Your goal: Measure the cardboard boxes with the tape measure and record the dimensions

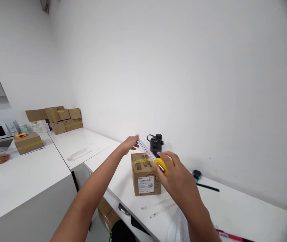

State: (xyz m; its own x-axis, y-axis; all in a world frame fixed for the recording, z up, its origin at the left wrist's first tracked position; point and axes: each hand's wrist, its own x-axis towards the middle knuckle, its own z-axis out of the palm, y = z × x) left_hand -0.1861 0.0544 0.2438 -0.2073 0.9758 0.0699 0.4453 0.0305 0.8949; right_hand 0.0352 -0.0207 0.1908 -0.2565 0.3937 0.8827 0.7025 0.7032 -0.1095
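A yellow tape measure (163,165) is gripped in my right hand (175,171), just over the right side of a cardboard box (136,178). Its white blade (145,149) runs out to the upper left above the box. My left hand (130,144) pinches the blade's free end between thumb and finger, beyond the box's back left corner. The box stands upright on the white table (183,222), with yellow tape on its top and a white printed label (146,185) on its front. Whether the blade touches the box top I cannot tell.
Behind the box stands a black bottle (156,143). To the right lie a small dark device (197,174) and a black rod (209,187). Several cardboard boxes (65,119) are stacked at the far left. Another person's hand (1,159) rests near a box (29,143) there.
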